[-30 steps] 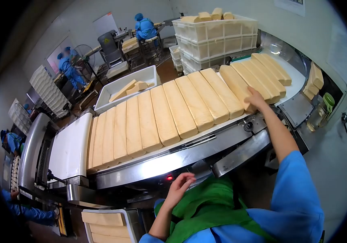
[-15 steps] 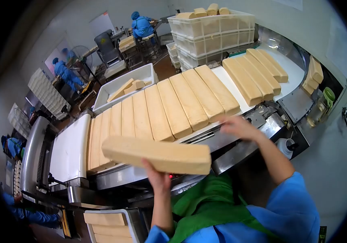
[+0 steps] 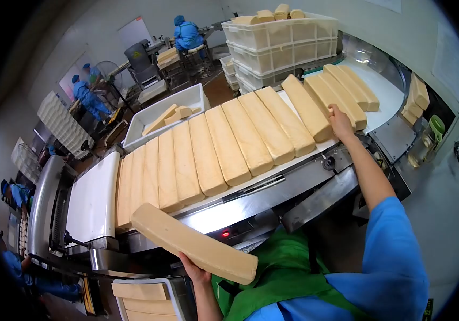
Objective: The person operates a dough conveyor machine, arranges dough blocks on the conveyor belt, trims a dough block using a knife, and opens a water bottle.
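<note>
My left hand [image 3: 196,272] supports a long pale-yellow block [image 3: 194,243] with rounded edges, gripping it from below near its right half. The block tilts down to the right, in front of the conveyor's near edge. My right hand [image 3: 340,122] is closed at the near right side of another such block [image 3: 307,109] on the belt, its fingers in the gap beside the neighbouring block [image 3: 336,101]; the fingertips are partly hidden. A row of several similar blocks [image 3: 224,142] lies side by side on the white conveyor belt [image 3: 93,195].
Stacked white crates [image 3: 280,48] holding block pieces stand behind the belt. A white bin [image 3: 202,99] with pieces sits beyond the row. Below left is a crate [image 3: 170,291] of blocks. Several co-workers in blue [image 3: 187,35] are in the background. Metal machine housing [image 3: 47,208] borders the left.
The block in my left hand has moved down and left and tilted more. My right hand has reached up and right to the blocks, and one there has shifted left toward the row.
</note>
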Demonstrator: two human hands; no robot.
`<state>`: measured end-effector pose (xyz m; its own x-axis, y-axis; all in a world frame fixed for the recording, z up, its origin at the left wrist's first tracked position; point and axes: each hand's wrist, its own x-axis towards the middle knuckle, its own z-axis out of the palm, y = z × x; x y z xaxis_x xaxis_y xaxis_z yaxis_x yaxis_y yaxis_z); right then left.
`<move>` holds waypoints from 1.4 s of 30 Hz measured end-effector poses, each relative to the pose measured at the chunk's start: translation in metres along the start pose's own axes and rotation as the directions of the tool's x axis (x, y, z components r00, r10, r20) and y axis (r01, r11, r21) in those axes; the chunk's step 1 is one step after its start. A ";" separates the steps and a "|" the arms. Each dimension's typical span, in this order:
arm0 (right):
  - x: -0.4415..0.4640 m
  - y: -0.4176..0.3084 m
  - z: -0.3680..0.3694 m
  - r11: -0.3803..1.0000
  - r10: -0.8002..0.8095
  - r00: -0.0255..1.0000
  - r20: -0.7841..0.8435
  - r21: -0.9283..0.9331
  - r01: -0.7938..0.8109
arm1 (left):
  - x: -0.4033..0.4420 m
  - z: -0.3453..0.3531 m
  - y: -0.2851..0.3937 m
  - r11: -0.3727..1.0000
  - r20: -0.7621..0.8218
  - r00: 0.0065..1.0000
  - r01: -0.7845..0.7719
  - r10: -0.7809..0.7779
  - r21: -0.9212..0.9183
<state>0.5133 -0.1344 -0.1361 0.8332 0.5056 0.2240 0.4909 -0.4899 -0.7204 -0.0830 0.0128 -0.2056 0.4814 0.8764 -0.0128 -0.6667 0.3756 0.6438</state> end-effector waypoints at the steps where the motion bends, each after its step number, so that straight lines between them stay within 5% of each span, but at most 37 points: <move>1: -0.007 0.005 -0.003 0.955 -0.102 0.986 -0.133 -0.289 0.060 | 0.000 0.004 -0.002 1.000 -0.017 1.000 0.005 -0.005 0.017; 3: -0.021 0.015 -0.001 0.718 -0.273 0.938 -0.214 -0.694 0.050 | 0.002 0.007 -0.008 0.999 -0.032 0.999 0.012 -0.011 0.034; 6: -0.029 0.008 0.001 0.671 -0.279 0.935 -0.218 -0.741 0.028 | 0.005 0.005 -0.014 0.998 -0.036 0.997 0.062 -0.061 0.017; 10: -0.011 0.000 -0.014 0.748 -0.176 0.970 -0.167 -0.663 0.022 | 0.003 0.001 -0.014 0.997 -0.070 0.995 0.074 -0.073 0.017; 12: 0.007 0.016 -0.041 0.973 -0.044 0.991 -0.129 -0.231 0.013 | -0.002 -0.005 -0.015 0.998 -0.086 0.995 0.058 -0.057 0.009; 16: 0.033 0.030 -0.030 0.911 0.078 0.997 -0.021 -0.405 -0.080 | -0.006 -0.010 -0.014 0.996 -0.104 0.991 0.086 -0.089 -0.033; 18: 0.029 0.024 0.006 0.924 -0.006 0.998 -0.063 -0.381 -0.018 | -0.004 -0.020 -0.015 0.990 -0.142 0.980 0.139 -0.142 -0.030; 20: 0.001 -0.009 0.032 0.783 -0.134 0.960 -0.246 -0.620 -0.049 | -0.004 -0.013 -0.013 0.993 -0.138 0.983 0.120 -0.121 -0.011; 21: -0.004 -0.018 0.028 0.790 -0.155 0.952 -0.264 -0.612 -0.041 | -0.005 -0.007 -0.011 0.993 -0.135 0.985 0.115 -0.111 0.019; 23: -0.012 -0.024 0.017 0.950 -0.111 0.981 -0.158 -0.307 0.058 | -0.006 -0.009 -0.012 0.993 -0.162 0.981 0.111 -0.103 0.042; 26: -0.008 -0.003 0.021 0.943 -0.259 0.948 -0.183 -0.262 0.207 | -0.007 -0.010 -0.018 0.991 -0.179 0.979 0.110 -0.094 0.081; 30: -0.013 -0.002 0.031 0.936 -0.254 0.961 -0.111 -0.280 0.215 | -0.007 -0.015 -0.016 0.993 -0.186 0.977 0.111 -0.099 0.052; 32: -0.016 -0.010 0.053 0.829 -0.357 0.896 -0.264 -0.531 0.174 | -0.008 -0.016 -0.015 0.993 -0.154 0.982 0.116 -0.113 0.004; 36: -0.024 -0.041 0.067 0.916 -0.319 0.911 -0.262 -0.332 0.226 | -0.012 -0.007 -0.007 0.993 -0.156 0.980 0.121 -0.121 -0.005; 42: -0.008 -0.040 0.071 0.877 -0.377 0.905 -0.198 -0.390 0.280 | -0.010 -0.014 -0.007 0.995 -0.117 0.989 0.081 -0.088 -0.065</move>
<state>0.4689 -0.0686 -0.1550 0.6195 0.5016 0.6039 0.7631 -0.5655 -0.3130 -0.0910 0.0058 -0.2211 0.4681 0.8693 -0.1590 -0.6611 0.4639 0.5897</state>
